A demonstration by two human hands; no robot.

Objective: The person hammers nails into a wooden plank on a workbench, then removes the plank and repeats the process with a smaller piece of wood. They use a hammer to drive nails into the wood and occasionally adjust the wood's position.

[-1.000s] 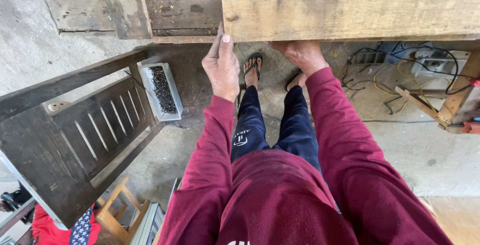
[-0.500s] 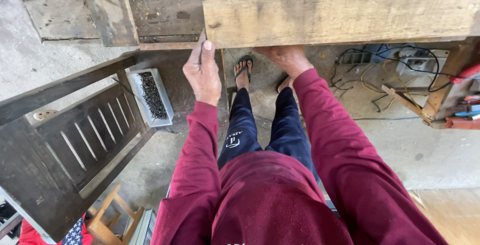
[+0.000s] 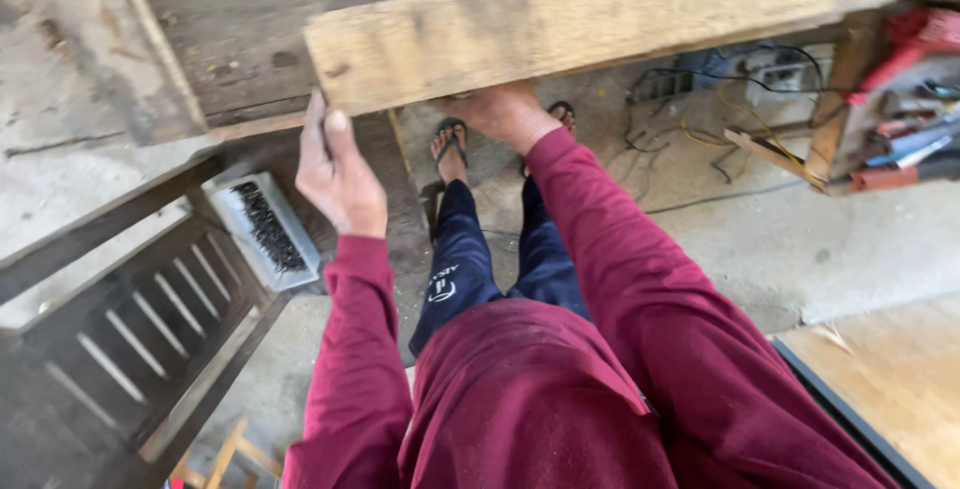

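A long rough wooden plank (image 3: 600, 19) crosses the top of the head view, tilted slightly up to the right. My left hand (image 3: 338, 171) touches its lower left corner with fingers stretched upward. Under the plank's lower edge, my right hand (image 3: 503, 112) grips it from below, its fingers hidden behind the wood. I wear maroon sleeves, dark blue trousers and sandals; my feet (image 3: 450, 144) stand on the concrete floor below the plank.
A dark slatted wooden frame (image 3: 130, 329) leans at the lower left, beside a white tray of dark screws (image 3: 265, 229). Cables and a power strip (image 3: 720, 89) lie on the floor at the right, near tools (image 3: 900, 139). A pale board (image 3: 880, 379) sits at lower right.
The plank has shifted left and tilted in view. My left hand slid from the plank's end face to its lower corner. My right hand stays under the plank.
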